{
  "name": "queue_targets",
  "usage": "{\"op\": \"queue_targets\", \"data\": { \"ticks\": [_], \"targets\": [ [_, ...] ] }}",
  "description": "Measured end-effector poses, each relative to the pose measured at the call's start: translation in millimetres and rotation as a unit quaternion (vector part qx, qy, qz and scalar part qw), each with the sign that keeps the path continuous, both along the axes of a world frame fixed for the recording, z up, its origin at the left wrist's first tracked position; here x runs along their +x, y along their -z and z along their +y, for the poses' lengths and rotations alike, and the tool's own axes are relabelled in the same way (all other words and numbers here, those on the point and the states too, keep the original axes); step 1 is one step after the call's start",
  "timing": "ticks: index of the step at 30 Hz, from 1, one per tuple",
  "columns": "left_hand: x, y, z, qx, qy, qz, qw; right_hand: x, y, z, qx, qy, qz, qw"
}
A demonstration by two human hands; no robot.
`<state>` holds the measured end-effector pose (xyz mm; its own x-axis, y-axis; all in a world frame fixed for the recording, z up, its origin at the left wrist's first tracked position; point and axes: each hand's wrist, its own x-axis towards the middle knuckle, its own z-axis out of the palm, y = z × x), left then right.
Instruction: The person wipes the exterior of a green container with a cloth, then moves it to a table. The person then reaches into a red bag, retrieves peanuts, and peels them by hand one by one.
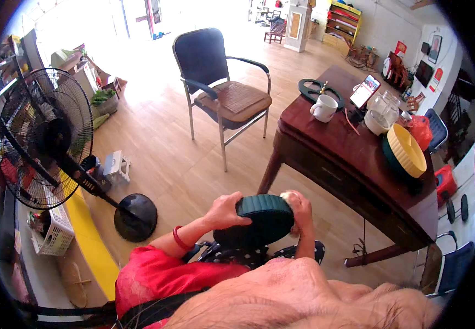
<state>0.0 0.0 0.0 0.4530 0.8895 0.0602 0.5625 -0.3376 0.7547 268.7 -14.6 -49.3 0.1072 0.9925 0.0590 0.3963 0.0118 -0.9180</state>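
The left hand's (225,212) fingers are clamped on the left rim of a dark green, round, ribbed container (256,219), thumb on its near side; the right hand's (300,210) fingers are bent in at its right edge, beside a small pale item (286,196) too blurred to identify; whether they grip that item or the rim, I cannot tell; the container is held tilted above the lap, left of the dark red-brown wooden desk (352,143) and apart from it; a red bracelet (178,238) circles the left wrist.

On the desk, a white mug (324,108) stands near the left edge, a dark green twin-looped frame (307,92) just beyond it; to the right are a propped-up phone (365,91), a clear glass jar (384,111), a yellow ribbed round dish (407,151) tilted on edge, and a red plastic bag (421,132); farther out, a black-backed metal armchair (202,57) stands left of the desk; a black standing fan (51,137) stands at far left, near a white plastic stool (117,164).
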Motion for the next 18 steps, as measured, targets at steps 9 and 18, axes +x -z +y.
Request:
{"op": "queue_targets", "data": {
  "ticks": [9, 18],
  "targets": [
    [-8.8, -4.5, 13.4, -0.030, -0.012, -0.008, 0.999, -28.6, 140.9, -44.2, 0.068, 0.053, 0.289, 0.953],
    [-1.4, 4.7, 3.7, -0.027, -0.002, -0.016, 0.999, -24.3, -44.7, -4.9, 0.089, 0.017, -0.084, 0.992]
  ]
}}
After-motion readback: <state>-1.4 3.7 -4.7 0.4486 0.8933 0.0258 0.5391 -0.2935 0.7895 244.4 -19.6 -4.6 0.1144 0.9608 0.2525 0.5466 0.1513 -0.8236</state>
